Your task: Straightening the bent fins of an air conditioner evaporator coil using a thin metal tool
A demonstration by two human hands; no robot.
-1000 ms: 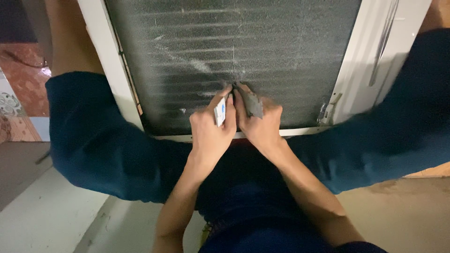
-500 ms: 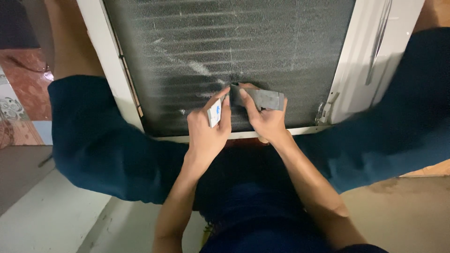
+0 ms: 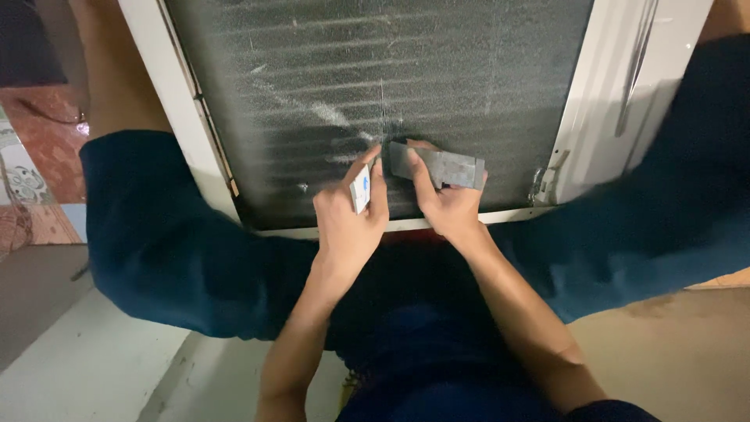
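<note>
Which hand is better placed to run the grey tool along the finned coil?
Right, probably. The right hand already holds the flat grey metal tool against the dusty grey finned coil; the left hand pinches a small white card.

Single head-worn view, looking steeply down, close over the finned coil panel [image 3: 375,94] and lap
</note>
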